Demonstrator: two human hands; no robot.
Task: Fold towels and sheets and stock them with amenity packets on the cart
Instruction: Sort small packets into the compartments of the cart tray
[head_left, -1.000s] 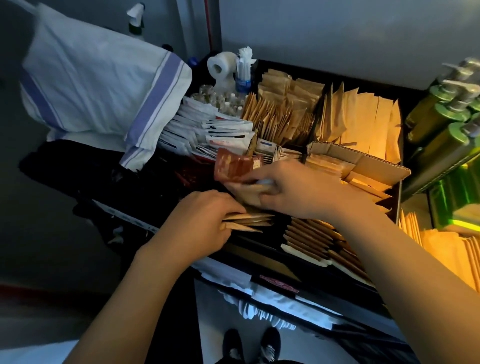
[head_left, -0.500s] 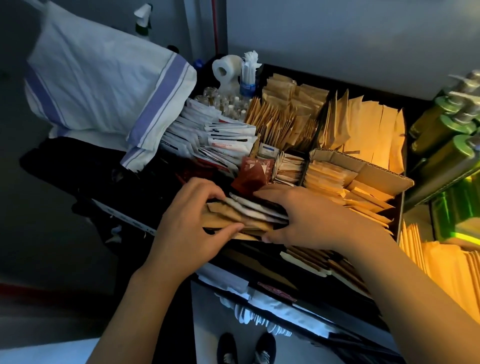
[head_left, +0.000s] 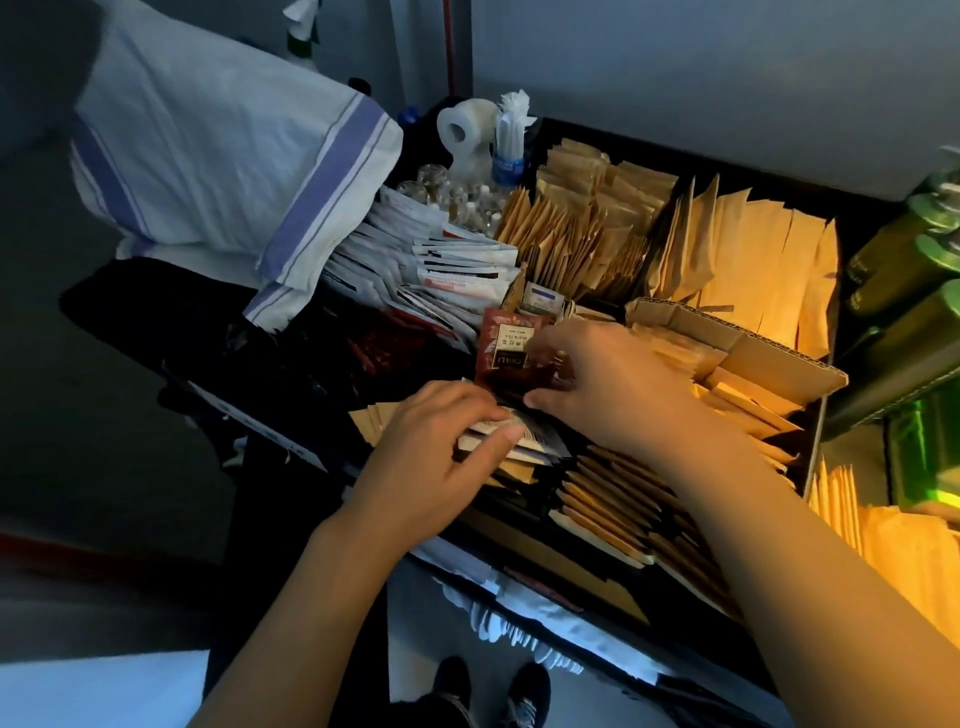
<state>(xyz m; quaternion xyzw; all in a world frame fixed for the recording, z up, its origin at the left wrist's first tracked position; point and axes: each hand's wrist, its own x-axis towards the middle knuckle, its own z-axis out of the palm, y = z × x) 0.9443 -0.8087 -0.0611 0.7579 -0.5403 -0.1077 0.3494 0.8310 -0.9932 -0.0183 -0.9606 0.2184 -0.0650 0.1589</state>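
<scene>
The black cart tray (head_left: 571, 551) is packed with rows of amenity packets. My left hand (head_left: 436, 457) grips a small stack of tan and white packets (head_left: 514, 447) near the tray's front left, thumb over their top. My right hand (head_left: 618, 384) pinches a dark red tea packet (head_left: 506, 353) just behind that stack. A white folded cloth with blue stripes (head_left: 223, 171) lies over the cart's far left side.
Tan packets (head_left: 582, 228) fill the back compartments, white sachets (head_left: 447, 270) the left. A cardboard box (head_left: 737, 353) of packets sits at right. A tissue roll (head_left: 462, 130) stands at the back. Green pump bottles (head_left: 904, 270) line the right edge. My shoes (head_left: 488, 691) show below.
My right hand has lifted off the tan stack and moved back onto the red tea packet, now pinched. My left hand has shifted slightly right and still holds the stack.
</scene>
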